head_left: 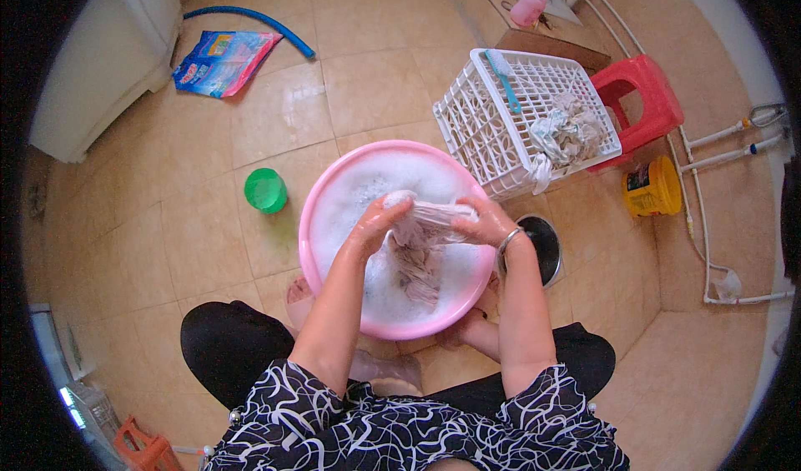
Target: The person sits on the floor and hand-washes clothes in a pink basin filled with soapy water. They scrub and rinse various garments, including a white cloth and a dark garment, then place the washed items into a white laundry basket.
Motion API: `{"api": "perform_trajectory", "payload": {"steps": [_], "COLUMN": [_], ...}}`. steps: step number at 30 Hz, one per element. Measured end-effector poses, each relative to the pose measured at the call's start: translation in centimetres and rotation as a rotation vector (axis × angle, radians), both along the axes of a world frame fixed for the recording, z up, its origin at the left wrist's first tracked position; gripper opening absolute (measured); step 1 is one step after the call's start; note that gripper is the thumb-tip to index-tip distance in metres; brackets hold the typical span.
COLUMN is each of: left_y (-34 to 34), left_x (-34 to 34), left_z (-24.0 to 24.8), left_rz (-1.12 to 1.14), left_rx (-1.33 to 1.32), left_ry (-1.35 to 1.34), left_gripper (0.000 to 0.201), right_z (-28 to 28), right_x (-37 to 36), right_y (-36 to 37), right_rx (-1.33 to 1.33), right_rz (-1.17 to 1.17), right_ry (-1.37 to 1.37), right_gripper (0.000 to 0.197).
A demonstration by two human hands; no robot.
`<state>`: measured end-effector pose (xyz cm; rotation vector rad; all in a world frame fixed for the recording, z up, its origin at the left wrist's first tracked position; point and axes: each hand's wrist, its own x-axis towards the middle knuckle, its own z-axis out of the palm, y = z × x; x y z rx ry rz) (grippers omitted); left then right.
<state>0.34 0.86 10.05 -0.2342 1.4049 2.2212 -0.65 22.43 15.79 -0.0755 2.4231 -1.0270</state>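
Note:
Between my legs sits a round pink basin (309, 237) full of white suds (350, 183). Over the suds I hold a wet, light greyish-pink cloth (415, 258), stretched between both hands. My left hand (380, 222) is closed on one end, with foam on the fingers. The other end is gripped by my right hand (488, 223), which has a silver bangle at the wrist. The cloth's upper part is taut in pleats, and its lower part hangs crumpled down to the foam. What garment it is, I cannot tell.
Left of the basin stands a green cup (265, 191). A blue detergent bag (224, 64) and blue hose (250, 14) lie farther off. At right are a white basket (476, 125) bearing a brush (505, 83) and crumpled cloth (567, 129), a red stool (655, 108), yellow bucket (652, 189) and dark round container (542, 250).

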Motion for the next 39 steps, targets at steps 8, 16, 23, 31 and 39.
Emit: {"api": "perform_trajectory", "payload": {"steps": [8,16,23,31,39], "left_y": [0.2,4.2,6.0,5.2,2.8], "left_x": [1.0,2.4,3.1,1.5,1.8], "left_z": [-2.6,-3.3,-0.3,-0.5,-0.6], "left_rz": [0.279,0.365,0.209,0.114,-0.068], "left_rx": [0.355,0.096,0.132,0.049,0.221], "left_ry": [-0.319,-0.255,-0.310,-0.207,0.182], "left_gripper": [0.029,0.024,0.046,0.058,0.070], "right_z": [-8.3,-5.7,-4.9,-3.6,3.7], "right_x": [2.9,5.8,3.7,2.7,1.8], "right_y": [-0.9,-10.2,-7.9,-6.1,-6.3], "right_rx": [-0.259,-0.330,-0.136,-0.438,-0.725], "right_rz": [-0.395,-0.619,-0.756,-0.375,-0.269], "right_ry": [0.005,0.591,0.329,0.048,-0.126], "right_gripper": [0.031,0.029,0.045,0.042,0.027]}}
